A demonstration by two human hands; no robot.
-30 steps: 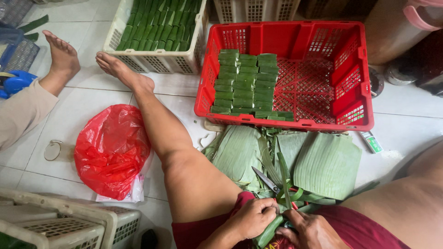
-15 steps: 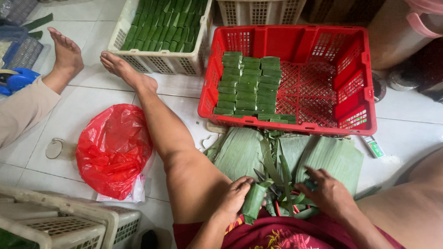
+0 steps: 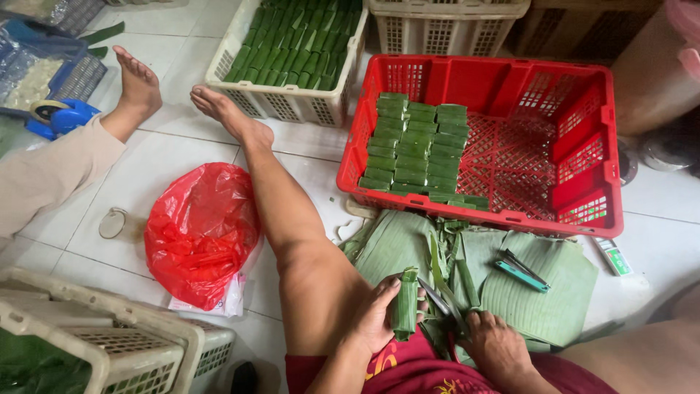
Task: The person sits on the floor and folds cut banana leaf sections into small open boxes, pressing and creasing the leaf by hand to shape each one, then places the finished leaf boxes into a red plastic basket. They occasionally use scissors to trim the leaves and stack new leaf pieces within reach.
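My left hand (image 3: 375,317) holds a green leaf-wrapped packet (image 3: 405,305) upright above my lap. My right hand (image 3: 497,344) is closed on the handles of grey scissors (image 3: 440,299), whose blades point up-left toward the packet. Both hands hover over a pile of flat banana leaves (image 3: 543,299) on the tiled floor. A teal stapler (image 3: 520,269) lies on those leaves, just beyond my right hand. Behind the leaves stands a red crate (image 3: 583,164) with neat stacks of finished green packets (image 3: 415,149) in its left half.
My bare left leg (image 3: 288,211) stretches left of the crate. A red plastic bag (image 3: 200,230) lies beside it. A white basket of green packets (image 3: 292,102) stands at the back. Another person's foot (image 3: 138,84), a blue tape dispenser (image 3: 62,115) and white baskets (image 3: 109,343) are at the left.
My right hand reached out over the leaves half a second ago and has drawn back to my lap with the scissors. My left hand has kept the packet throughout and now holds it upright.
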